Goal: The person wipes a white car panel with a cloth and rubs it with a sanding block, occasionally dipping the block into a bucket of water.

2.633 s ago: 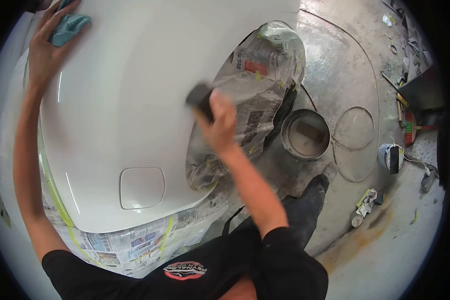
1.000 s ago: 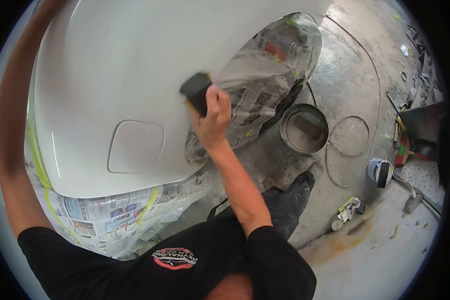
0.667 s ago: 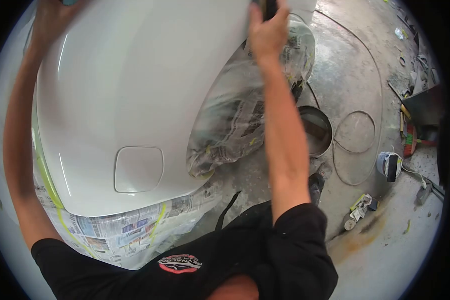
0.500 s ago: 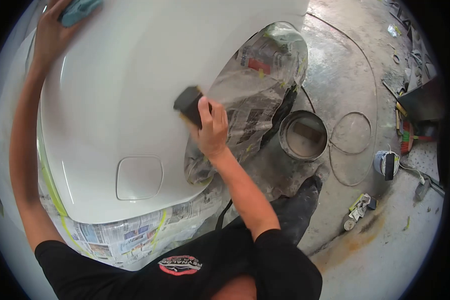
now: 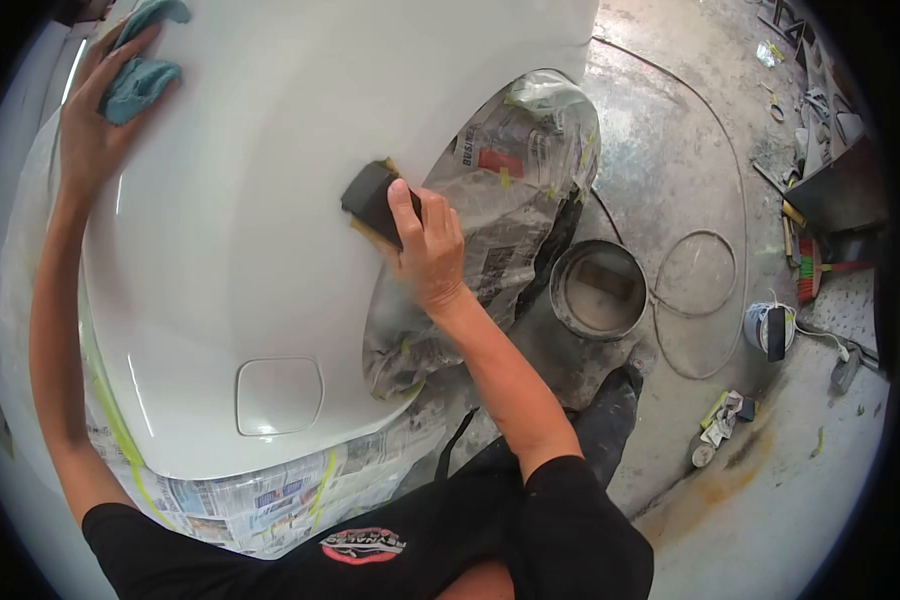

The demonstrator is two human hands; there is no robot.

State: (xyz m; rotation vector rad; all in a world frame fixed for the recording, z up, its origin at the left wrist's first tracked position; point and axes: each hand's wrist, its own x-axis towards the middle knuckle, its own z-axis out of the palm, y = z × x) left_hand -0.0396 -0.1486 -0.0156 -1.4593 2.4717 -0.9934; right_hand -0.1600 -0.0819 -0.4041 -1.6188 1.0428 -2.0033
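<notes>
A white car body panel (image 5: 240, 230) fills the left and middle of the head view, with a fuel filler door (image 5: 280, 397) near its lower end. My right hand (image 5: 428, 240) grips a black sanding block (image 5: 375, 200) with a yellowish edge, flat against the panel beside the wheel arch. At the upper left, my left hand (image 5: 95, 135) rests on the panel's far side, fingers around a teal cloth (image 5: 142, 90). Part of the cloth bulges out between the fingers.
Dirty newspaper masking (image 5: 510, 210) covers the wheel arch; more newspaper (image 5: 270, 495) hangs below the panel. A bucket of murky water (image 5: 598, 290) stands on the floor by my leg. A hose (image 5: 740, 200) loops beyond it. A smaller pail (image 5: 770, 330) and a broom (image 5: 810, 270) are farther right.
My view has shifted, bringing more of the teal cloth into sight. Relative to the fuel filler door, my right hand and the sanding block have moved up the panel, away from my body.
</notes>
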